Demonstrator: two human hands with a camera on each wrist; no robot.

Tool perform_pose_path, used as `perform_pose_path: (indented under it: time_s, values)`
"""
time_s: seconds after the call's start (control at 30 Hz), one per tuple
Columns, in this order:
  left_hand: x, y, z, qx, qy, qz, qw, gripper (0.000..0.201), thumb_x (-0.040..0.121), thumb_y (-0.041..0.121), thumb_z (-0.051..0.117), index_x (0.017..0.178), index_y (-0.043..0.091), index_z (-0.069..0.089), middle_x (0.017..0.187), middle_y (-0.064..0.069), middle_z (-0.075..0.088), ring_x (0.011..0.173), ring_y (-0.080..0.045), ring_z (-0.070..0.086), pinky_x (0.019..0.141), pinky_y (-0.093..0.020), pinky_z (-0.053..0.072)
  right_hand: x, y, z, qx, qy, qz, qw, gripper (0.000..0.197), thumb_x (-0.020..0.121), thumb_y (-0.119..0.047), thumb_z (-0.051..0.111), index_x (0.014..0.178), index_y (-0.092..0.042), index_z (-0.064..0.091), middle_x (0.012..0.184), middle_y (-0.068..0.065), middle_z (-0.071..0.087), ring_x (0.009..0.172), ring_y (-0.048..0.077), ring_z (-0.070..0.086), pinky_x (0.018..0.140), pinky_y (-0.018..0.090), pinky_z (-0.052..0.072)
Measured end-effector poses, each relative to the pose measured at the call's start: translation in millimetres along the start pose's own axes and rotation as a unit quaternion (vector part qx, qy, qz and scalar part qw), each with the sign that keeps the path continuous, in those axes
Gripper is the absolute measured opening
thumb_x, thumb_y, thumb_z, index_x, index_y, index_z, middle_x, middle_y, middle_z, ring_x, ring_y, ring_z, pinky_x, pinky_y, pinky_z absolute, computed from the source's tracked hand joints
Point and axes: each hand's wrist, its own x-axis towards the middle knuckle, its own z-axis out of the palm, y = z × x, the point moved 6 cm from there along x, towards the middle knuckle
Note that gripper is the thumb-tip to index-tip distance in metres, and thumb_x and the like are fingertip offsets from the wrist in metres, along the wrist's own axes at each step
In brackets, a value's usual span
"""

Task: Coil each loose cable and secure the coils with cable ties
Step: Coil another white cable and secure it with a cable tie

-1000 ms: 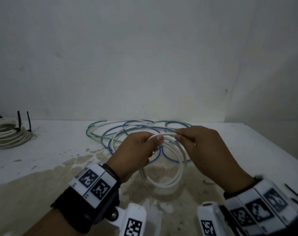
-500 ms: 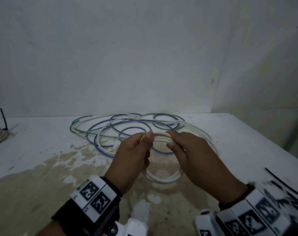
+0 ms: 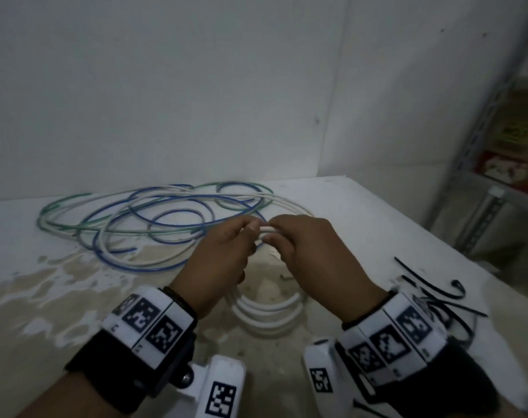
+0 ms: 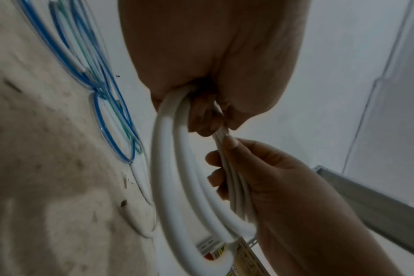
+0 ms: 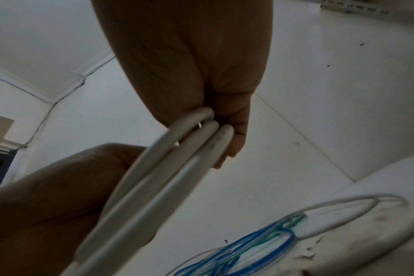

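The coiling step is in hand: the left hand (image 3: 223,254) and right hand (image 3: 302,245) both pinch the top of the white cable coil (image 3: 267,312), fingers curled round its gathered loops, above the near middle of the table (image 3: 362,212). Next, I judge, a cable tie (image 3: 419,276) from the right must bind it. Against a second ago, the hands sit closer together and the loops look tighter; blue and green cables (image 3: 154,215) lie loose beyond.

- Plain white walls (image 3: 196,86) meeting in a corner behind, dimly lit.
- White table (image 3: 362,212), top stained brownish and worn nearer the front.
- Grey slotted metal shelving (image 3: 480,152) at right, blurred boxes (image 3: 513,164) on it.
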Motion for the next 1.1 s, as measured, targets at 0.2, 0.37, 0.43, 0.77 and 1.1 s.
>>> perform_pose_path:
  time_s: [0.2,0.37,0.43,0.77,1.1]
  values:
    - [1,-8,28,0.033,-0.013,0.051,0.998,0.023,0.098,0.023,0.048,0.086,0.017,0.067,0.049,0.016,0.049,0.040,-0.001,0.041,0.048,-0.028,0.026,-19,21,-19,0.026,-0.088,0.105,0.990,0.020,0.092,-0.028,0.058,0.093,-0.013,0.071,0.077,-0.003,0.066,0.073,0.013,0.061,0.071,0.025,0.046]
    - [-1,-29,36,-0.055,0.010,0.002,0.998,0.019,0.094,0.020,0.056,0.078,0.014,0.065,0.049,0.008,0.038,0.037,-0.008,0.025,0.042,-0.019,0.021,-40,49,-57,-0.026,-0.135,0.222,0.965,0.035,0.091,-0.047,0.053,0.116,-0.026,0.065,0.110,-0.007,0.067,0.093,0.006,0.059,0.077,0.019,0.039]
    - [-1,-35,33,-0.097,0.012,-0.039,0.994,0.023,0.096,0.015,0.050,0.077,0.013,0.062,0.049,0.005,0.034,0.039,-0.010,0.021,0.041,-0.016,0.018,-49,66,-89,-0.085,-0.121,0.264,0.953,0.029,0.093,-0.038,0.053,0.107,-0.019,0.070,0.104,-0.004,0.069,0.089,0.010,0.061,0.073,0.022,0.043]
    - [-6,-42,31,-0.202,-0.031,-0.119,0.972,0.027,0.102,0.028,0.039,0.100,0.013,0.061,0.053,0.005,0.033,0.043,-0.008,0.021,0.037,-0.017,0.020,-113,117,-116,-0.200,-0.272,0.413,0.846,0.011,0.083,-0.026,0.068,0.087,-0.018,0.075,0.068,-0.011,0.063,0.062,0.004,0.055,0.055,0.017,0.044]
    - [-3,-55,16,-0.256,-0.025,-0.153,0.954,0.030,0.101,0.018,0.038,0.120,0.007,0.060,0.052,0.006,0.032,0.037,-0.005,0.023,0.035,-0.015,0.022,-79,98,-41,-0.245,-0.366,0.285,0.851,0.034,0.083,-0.022,0.071,0.116,-0.019,0.065,0.097,-0.005,0.054,0.090,0.012,0.051,0.072,0.020,0.039]
